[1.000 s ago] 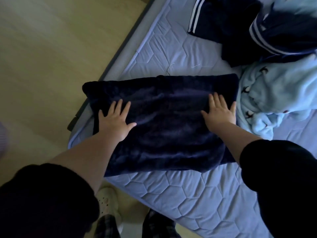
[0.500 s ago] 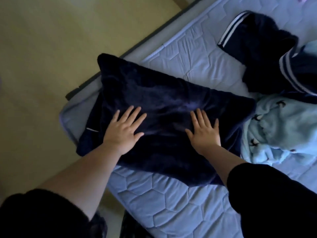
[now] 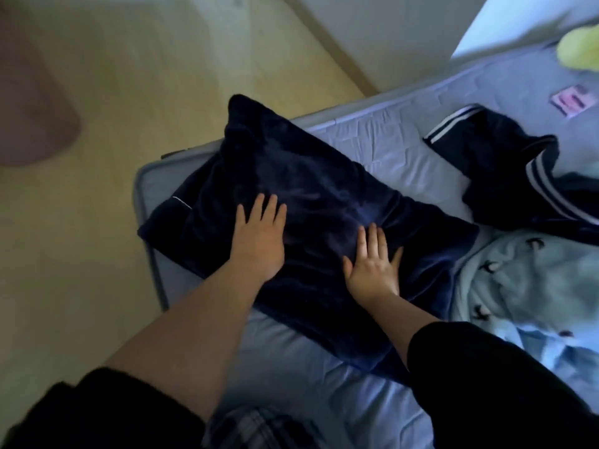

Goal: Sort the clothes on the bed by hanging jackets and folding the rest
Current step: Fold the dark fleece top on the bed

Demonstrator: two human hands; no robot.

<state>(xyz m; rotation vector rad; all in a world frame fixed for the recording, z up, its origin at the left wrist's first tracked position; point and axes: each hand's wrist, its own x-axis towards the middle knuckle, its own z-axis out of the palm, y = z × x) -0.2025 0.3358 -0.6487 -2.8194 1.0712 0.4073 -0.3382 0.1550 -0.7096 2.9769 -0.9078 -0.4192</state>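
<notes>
A folded dark navy plush garment (image 3: 311, 189) lies at the corner of the bed (image 3: 372, 400), one end hanging past the mattress edge. My left hand (image 3: 259, 236) presses flat on its middle with straight fingers. My right hand (image 3: 372, 260) lies flat on it just to the right, fingers spread. A navy jacket with white stripes (image 3: 518, 176) is crumpled at the right. A light blue fleece garment with small dark figures (image 3: 525, 280) lies below the jacket, touching the navy garment's right end.
Yellow-beige floor (image 3: 129, 108) lies left of the bed. A brownish rug edge (image 3: 29, 102) shows at far left. A yellow-green soft thing (image 3: 580, 48) and a small pink card (image 3: 573, 100) sit at the bed's far right.
The view has swung, so the navy garment now lies more diagonally in view. Both hands have drawn closer together at its middle and still lie flat on it.
</notes>
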